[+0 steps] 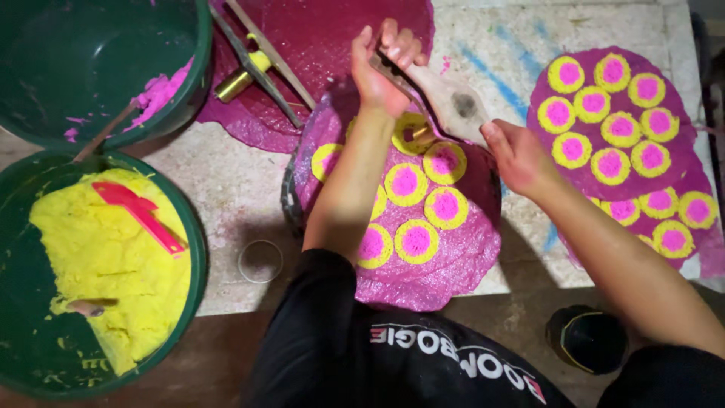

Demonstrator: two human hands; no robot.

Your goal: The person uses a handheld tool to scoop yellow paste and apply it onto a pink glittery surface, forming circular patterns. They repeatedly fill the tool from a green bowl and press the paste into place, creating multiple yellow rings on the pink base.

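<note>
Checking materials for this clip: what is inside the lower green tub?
The green tub holds yellow paste with a red scraper on top. The tub's bottom beneath the paste is covered.

I see a person in a black short-sleeved top with white block lettering and a small red mark across the chest. Both forearms are bare, and the left hand [381, 68] and right hand [517, 155] carry no gloves, rings or wristbands.
</note>
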